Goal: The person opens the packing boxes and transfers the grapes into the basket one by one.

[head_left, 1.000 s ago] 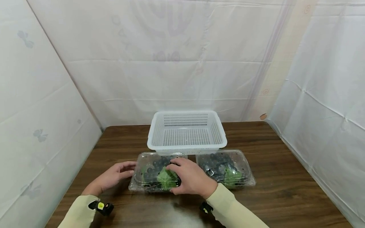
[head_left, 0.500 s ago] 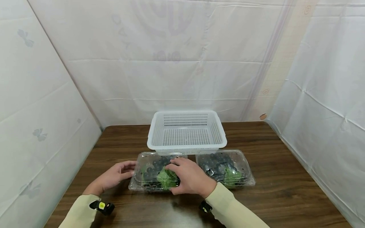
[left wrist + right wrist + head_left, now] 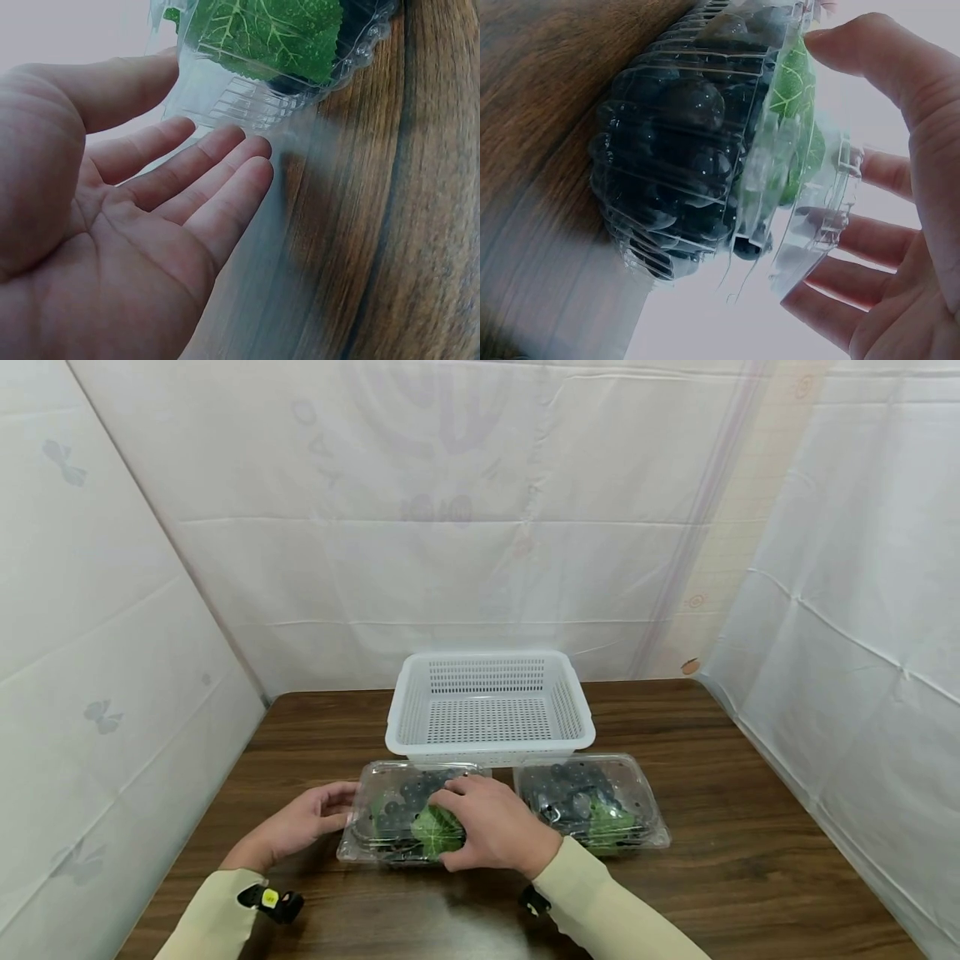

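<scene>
A clear plastic clamshell box [image 3: 378,827] of dark round grapes [image 3: 416,789], with a green leaf [image 3: 435,833] at its front, lies on the table. My left hand [image 3: 300,822] is at the box's left end; in the left wrist view its fingers [image 3: 225,199] are mostly straight, tips close to the plastic. With thumb and fingers spread apart, my right hand [image 3: 495,827] holds the box's right end. The right wrist view has the thumb [image 3: 877,52] at the lid's near edge and the fingers [image 3: 881,236] along the other side. My hand hides part of the box's right end.
To the right stands a second clear grape box [image 3: 637,785], also with a green leaf. Behind both boxes sits a white perforated basket [image 3: 491,749]. White cloth sheets [image 3: 480,568] enclose the brown wooden table [image 3: 750,810] at the back and sides.
</scene>
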Motion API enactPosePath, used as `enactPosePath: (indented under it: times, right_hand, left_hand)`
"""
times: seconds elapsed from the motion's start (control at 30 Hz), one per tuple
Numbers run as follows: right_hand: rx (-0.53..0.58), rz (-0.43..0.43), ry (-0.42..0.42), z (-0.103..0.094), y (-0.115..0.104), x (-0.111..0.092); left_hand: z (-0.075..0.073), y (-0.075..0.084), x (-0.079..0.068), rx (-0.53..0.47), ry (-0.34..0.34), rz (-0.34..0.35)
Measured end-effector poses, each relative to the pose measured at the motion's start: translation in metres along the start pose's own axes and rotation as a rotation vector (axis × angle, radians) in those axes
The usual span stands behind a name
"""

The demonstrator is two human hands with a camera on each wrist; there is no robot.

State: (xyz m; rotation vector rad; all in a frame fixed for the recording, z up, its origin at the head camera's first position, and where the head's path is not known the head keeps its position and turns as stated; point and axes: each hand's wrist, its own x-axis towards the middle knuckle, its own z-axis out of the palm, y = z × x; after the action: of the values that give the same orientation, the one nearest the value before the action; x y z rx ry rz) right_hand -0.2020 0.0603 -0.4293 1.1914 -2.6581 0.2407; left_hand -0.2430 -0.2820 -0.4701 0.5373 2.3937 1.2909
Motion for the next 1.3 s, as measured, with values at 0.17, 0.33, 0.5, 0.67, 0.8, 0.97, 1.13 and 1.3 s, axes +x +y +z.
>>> enactPosePath:
  times: [0.17, 0.33, 0.5, 0.67, 0.8, 0.97, 1.13, 1.3]
  right_hand:
    - [-0.051, 0.023, -0.016, -0.001, -0.005, 0.002]
    - [-0.098, 0.039, -0.017, 0.001, -0.01, 0.005]
    - [-0.147, 0.038, -0.01, 0.005, -0.017, 0.01]
    - [-0.175, 0.038, -0.015, 0.007, -0.024, 0.016]
    - [-0.178, 0.058, -0.046, 0.005, -0.028, 0.019]
    - [-0.172, 0.067, -0.067, 0.003, -0.03, 0.022]
    - [-0.173, 0.062, -0.091, 0.002, -0.031, 0.024]
    - [-0.158, 0.052, -0.121, 0.0, -0.031, 0.026]
  left_hand:
    - [0.001, 0.0, 0.001, -0.042, -0.014, -0.007]
    - [0.002, 0.0, 0.002, -0.134, -0.04, -0.04]
    - [0.004, 0.001, 0.003, -0.19, -0.047, -0.055]
    - [0.005, 0.001, 0.003, -0.223, -0.056, -0.056]
    - [0.004, 0.002, 0.002, -0.247, -0.056, -0.064]
    - [0.004, 0.002, 0.002, -0.298, -0.048, -0.104]
    - [0.003, 0.002, 0.0, -0.344, -0.051, -0.127]
    - [0.003, 0.003, -0.001, -0.362, -0.063, -0.121]
